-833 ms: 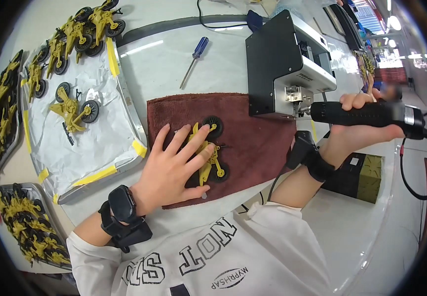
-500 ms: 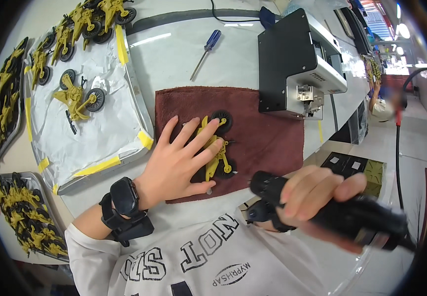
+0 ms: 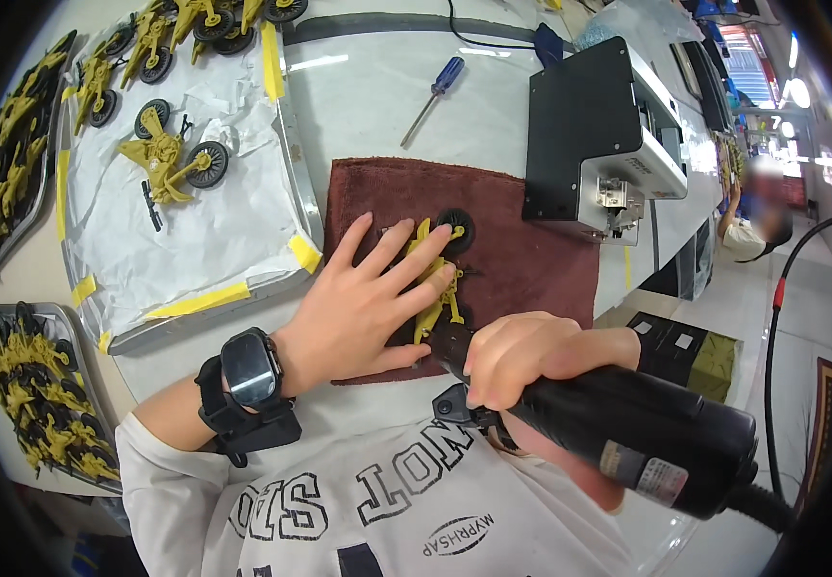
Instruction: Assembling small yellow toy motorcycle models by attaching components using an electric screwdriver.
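Observation:
A yellow toy motorcycle [image 3: 428, 263] with black wheels lies on a maroon cloth [image 3: 536, 269]. Spread flat across it, my left hand [image 3: 353, 308] keeps its fingers stretched and apart, pressing it to the cloth. My right hand [image 3: 541, 354] is wrapped round a thick black corded electric screwdriver [image 3: 642, 428]. The tool's nose meets the near end of the toy motorcycle, close to my left thumb; its bit and the exact contact point are hidden.
A black-and-white machine [image 3: 589, 135] stands beyond the cloth on the right. A blue-handled screwdriver [image 3: 435, 101] lies on the table. To the left, a paper-lined tray [image 3: 233, 255] bears several yellow toy motorcycles, with more in another tray [image 3: 46, 313]. The tool's cable [image 3: 762, 505] trails right.
My right hand has brought the electric screwdriver left from beside the cloth to the toy motorcycle. My left hand stays spread over it. The whole view has shifted slightly.

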`<action>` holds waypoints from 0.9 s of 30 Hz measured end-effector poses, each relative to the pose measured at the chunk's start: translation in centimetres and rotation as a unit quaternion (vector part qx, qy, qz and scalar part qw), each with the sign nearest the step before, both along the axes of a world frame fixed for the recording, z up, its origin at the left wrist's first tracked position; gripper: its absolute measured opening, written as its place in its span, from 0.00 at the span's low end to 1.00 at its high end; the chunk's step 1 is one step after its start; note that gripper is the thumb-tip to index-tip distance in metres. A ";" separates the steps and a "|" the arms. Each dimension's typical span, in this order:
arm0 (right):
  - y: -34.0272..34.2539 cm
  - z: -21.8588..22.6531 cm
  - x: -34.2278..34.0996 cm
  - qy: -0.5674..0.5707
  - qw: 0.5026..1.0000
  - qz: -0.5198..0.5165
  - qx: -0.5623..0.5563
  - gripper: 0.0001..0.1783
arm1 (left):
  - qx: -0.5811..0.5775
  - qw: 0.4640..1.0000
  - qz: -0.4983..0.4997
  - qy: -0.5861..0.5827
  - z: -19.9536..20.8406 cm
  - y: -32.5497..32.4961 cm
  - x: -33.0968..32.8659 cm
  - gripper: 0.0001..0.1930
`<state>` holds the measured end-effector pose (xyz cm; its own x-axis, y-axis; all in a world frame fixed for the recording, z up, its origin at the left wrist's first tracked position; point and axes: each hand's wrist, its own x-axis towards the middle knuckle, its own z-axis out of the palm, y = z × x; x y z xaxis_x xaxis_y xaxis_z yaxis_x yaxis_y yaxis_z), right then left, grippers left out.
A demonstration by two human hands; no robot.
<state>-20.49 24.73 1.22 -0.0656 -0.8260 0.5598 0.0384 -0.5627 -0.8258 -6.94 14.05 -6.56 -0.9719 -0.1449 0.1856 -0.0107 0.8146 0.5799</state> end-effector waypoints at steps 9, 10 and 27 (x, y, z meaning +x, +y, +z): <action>0.7 0.6 1.6 -0.105 0.980 -0.058 0.156 0.16 | -0.035 0.999 0.000 -0.009 0.3 0.1 -0.3 0.36; 0.9 0.6 1.3 -0.105 0.981 -0.061 0.154 0.16 | -0.040 0.999 0.006 -0.019 0.3 0.2 -0.2 0.36; 2.3 4.6 -13.6 -0.080 0.878 -0.462 0.100 0.53 | -0.029 0.999 0.005 -0.038 0.7 0.3 -0.4 0.36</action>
